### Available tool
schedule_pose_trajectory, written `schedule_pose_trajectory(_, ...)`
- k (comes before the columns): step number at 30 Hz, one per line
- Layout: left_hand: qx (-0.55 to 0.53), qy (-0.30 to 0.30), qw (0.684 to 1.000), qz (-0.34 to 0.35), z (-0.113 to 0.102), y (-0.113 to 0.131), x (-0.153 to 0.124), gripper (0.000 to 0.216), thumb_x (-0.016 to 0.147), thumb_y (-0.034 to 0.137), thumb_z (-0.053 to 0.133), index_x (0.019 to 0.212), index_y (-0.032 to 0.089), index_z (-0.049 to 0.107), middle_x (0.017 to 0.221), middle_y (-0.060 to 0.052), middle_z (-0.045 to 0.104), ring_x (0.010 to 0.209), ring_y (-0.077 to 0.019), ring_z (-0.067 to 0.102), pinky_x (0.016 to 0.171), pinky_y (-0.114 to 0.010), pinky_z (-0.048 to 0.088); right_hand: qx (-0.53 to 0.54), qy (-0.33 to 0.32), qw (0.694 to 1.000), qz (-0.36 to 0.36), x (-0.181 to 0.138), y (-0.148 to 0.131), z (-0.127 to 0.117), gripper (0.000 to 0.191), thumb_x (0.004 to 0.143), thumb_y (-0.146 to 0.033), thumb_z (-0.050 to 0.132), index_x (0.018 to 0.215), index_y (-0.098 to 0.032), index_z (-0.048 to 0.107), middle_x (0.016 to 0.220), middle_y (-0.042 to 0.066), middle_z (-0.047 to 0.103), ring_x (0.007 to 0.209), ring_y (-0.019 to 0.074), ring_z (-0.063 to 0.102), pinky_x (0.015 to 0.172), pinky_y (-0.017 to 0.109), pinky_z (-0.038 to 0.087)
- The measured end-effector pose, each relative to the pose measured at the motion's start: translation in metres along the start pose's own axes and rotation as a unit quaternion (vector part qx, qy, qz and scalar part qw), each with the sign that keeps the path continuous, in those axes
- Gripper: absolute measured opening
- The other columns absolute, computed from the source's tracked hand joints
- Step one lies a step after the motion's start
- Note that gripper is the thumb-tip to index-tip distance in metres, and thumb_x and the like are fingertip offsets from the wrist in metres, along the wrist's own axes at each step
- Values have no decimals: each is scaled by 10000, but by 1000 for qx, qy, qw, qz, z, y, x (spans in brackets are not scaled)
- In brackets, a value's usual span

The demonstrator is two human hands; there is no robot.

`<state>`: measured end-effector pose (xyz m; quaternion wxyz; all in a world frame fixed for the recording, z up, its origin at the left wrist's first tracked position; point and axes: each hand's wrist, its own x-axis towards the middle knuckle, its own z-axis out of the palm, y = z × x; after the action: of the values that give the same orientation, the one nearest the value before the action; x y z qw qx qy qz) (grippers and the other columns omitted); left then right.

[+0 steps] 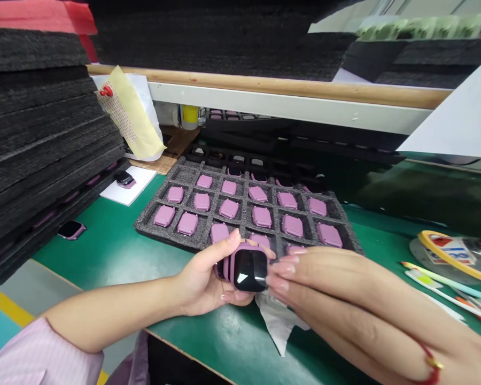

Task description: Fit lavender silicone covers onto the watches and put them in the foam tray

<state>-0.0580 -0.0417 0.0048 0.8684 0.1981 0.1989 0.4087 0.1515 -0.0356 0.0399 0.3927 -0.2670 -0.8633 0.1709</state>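
Note:
My left hand [208, 272] is closed around a small stack of purple smartwatch cases without straps. The front smartwatch [250, 270] faces me with its glossy black screen, and a white reflection shows low on it. At the screen's right edge are the fingertips of my right hand [324, 283], pressed together. A crumpled white cloth [279, 323] hangs below these fingers and appears held in them; its upper part is hidden. Just behind my hands lies a dark grey foam tray [170, 235] with purple watch cases [262, 216] lying back side up in its compartments.
Stacked black foam trays [36, 117] rise at the left. Near them, one watch [71, 230] lies on the green table [116, 251] and another [125, 179] on a white pad [138, 187]. Pens [444, 280] and a tape roll [457, 256] lie right. A shelf edge [264, 104] crosses above.

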Motion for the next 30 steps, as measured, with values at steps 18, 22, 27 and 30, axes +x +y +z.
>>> schedule_pose_trajectory(18,140,56,983,104,8,-9,-1,553,746,670,759,814,146,595,562,66,487,380,-13,279,355,-162,181,-26,-23,998,-51,22,6,29,520,897,-354,742,1352,-204,540,863,31,663,774,193,631,668,357,557)
schedule_pose_trajectory(22,92,50,990,97,5,-9,1,501,806,635,722,783,148,604,445,80,426,356,-25,252,354,-153,184,18,-16,999,-37,22,8,25,466,853,-216,762,1273,-233,562,1005,48,699,898,197,658,772,346,572)
schedule_pose_trajectory(27,44,57,995,65,7,-3,-1,501,722,612,808,788,144,642,499,58,516,347,-14,277,325,-136,169,2,-24,999,-49,27,10,17,493,845,-257,783,1278,-227,549,1148,81,707,1067,221,657,949,372,547)
schedule_pose_trajectory(30,58,59,995,52,9,-1,-2,544,711,636,804,751,109,672,476,47,502,347,-10,281,319,-138,167,-4,-43,998,-48,26,9,16,512,866,-250,760,1328,-221,542,1167,86,693,1085,213,648,944,353,548)
